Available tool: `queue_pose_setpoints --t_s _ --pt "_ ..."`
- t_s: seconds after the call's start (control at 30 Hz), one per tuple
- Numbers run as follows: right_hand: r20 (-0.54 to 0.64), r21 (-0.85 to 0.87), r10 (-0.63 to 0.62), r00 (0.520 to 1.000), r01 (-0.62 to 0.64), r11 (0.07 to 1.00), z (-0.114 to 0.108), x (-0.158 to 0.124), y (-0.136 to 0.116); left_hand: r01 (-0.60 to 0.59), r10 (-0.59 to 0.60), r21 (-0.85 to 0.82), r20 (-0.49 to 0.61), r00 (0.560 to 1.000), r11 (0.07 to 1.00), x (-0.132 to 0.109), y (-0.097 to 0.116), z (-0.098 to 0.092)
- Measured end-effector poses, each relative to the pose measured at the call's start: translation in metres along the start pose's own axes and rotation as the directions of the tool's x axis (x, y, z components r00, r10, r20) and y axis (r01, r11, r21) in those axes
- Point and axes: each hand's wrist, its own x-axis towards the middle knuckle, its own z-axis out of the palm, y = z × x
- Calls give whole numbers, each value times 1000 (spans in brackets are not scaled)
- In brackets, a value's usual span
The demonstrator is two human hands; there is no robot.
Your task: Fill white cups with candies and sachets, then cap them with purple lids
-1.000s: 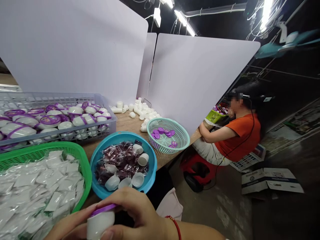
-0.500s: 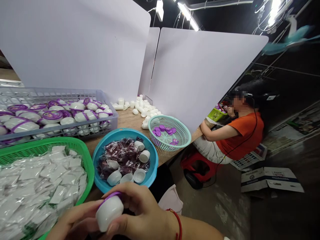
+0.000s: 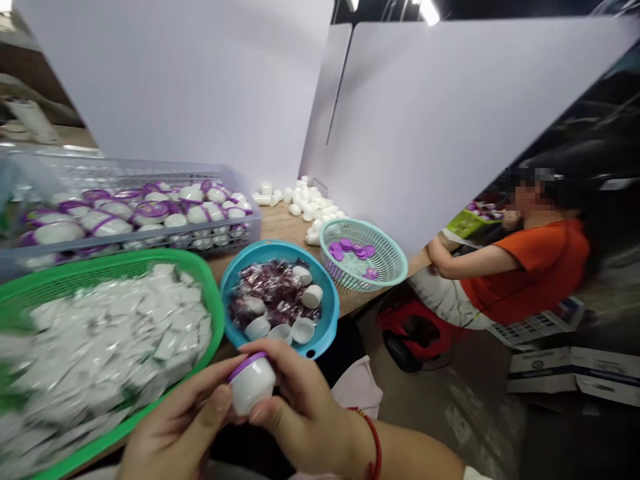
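A small white plastic cup with a purple lid point(image 3: 253, 387) is gripped between both hands, low in the view. My left hand point(image 3: 185, 417) closes on its left side, with the thumb against the cup. On the other side, my right hand point(image 3: 305, 407), with a red string bracelet at the wrist, pinches the cup between thumb and fingers. Just beyond the hands stands a blue basin point(image 3: 330, 307) of dark red wrapped pieces and several white cups. To the left is a green basket point(image 3: 213, 293) full of white sachets.
A clear plastic crate point(image 3: 250, 227) of capped purple-and-white containers stands behind the green basket. A pale green basket point(image 3: 400, 267) holds purple discs. White pieces point(image 3: 310, 203) lie heaped by the white panels point(image 3: 440, 120). A person in orange point(image 3: 540, 267) sits at right.
My view has swung to the left, so the surroundings shift right in the picture. Both hands keep hold of the cup; my left hand's thumb now shows against it.
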Motion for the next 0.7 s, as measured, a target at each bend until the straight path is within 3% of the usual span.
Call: queue_pose_setpoints --t_s 0.27,0.43,0.7 --pt "84 -74 2 997 4 997 -15 -3 -13 43 34 -283 260 965 958 -8 14 13" --pt "166 -116 -12 986 32 993 -20 -5 -12 -12 103 -277 318 943 961 -7 14 7" --pt "194 -162 69 979 -37 986 -28 -3 -15 84 19 -233 407 913 969 -3 20 3"
